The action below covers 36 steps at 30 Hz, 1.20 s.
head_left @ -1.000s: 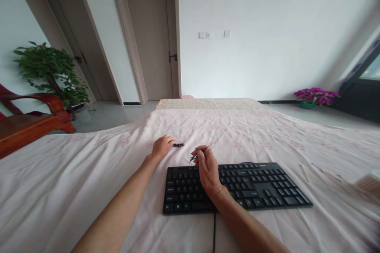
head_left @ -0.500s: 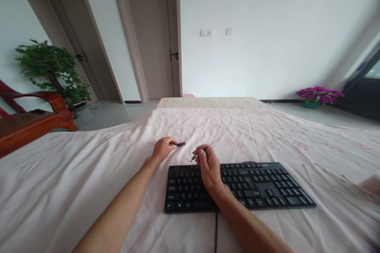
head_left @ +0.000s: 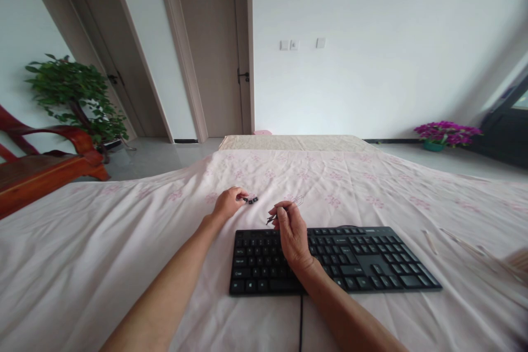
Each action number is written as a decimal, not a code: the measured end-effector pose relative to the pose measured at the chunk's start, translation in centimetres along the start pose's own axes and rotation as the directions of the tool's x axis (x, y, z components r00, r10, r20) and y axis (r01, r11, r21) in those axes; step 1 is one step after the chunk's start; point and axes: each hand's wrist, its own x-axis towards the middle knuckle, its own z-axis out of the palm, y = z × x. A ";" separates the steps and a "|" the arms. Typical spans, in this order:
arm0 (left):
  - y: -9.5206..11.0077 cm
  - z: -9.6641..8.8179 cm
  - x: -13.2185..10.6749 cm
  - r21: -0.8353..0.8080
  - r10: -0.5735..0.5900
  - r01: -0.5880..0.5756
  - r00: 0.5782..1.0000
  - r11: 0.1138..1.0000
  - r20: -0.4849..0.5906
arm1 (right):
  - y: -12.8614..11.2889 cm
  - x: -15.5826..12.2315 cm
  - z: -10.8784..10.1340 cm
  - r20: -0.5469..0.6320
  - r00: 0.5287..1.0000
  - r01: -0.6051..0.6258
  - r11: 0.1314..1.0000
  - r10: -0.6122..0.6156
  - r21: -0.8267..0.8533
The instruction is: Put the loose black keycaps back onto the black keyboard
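A black keyboard lies on the pale pink flowered cloth in front of me. My right hand hovers over the keyboard's left half, fingers closed around a thin wire tool with a dark tip pointing left. My left hand rests on the cloth just beyond the keyboard's far left corner, its fingers pinched at a few small black keycaps lying there. Whether it lifts one I cannot tell.
Thin pale sticks lie on the cloth right of the keyboard. The keyboard's cable runs toward me. A red wooden chair and a green plant stand at the left; purple flowers at the far right.
My left hand's fingers have closed in on the small black keycaps and nudged them slightly. The right hand has barely moved.
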 end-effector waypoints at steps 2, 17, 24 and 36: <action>-0.2 -0.1 0.1 -0.016 0.015 -0.014 1.000 1.000 0.026 | 0.0 0.0 0.0 -0.001 1.000 -0.001 1.000 0.001 0.004; -0.3 0.1 0.2 0.050 0.140 -0.143 0.988 0.988 0.064 | 0.0 0.0 0.1 0.005 1.000 -0.007 1.000 0.007 0.001; 0.2 0.2 0.5 0.145 0.119 -0.127 0.991 0.981 0.062 | 0.1 0.1 0.0 0.003 1.000 -0.003 1.000 0.003 -0.010; 1.5 0.0 0.5 0.237 0.128 -0.149 0.987 0.960 0.102 | 0.1 0.1 0.0 0.004 1.000 0.018 1.000 -0.018 -0.015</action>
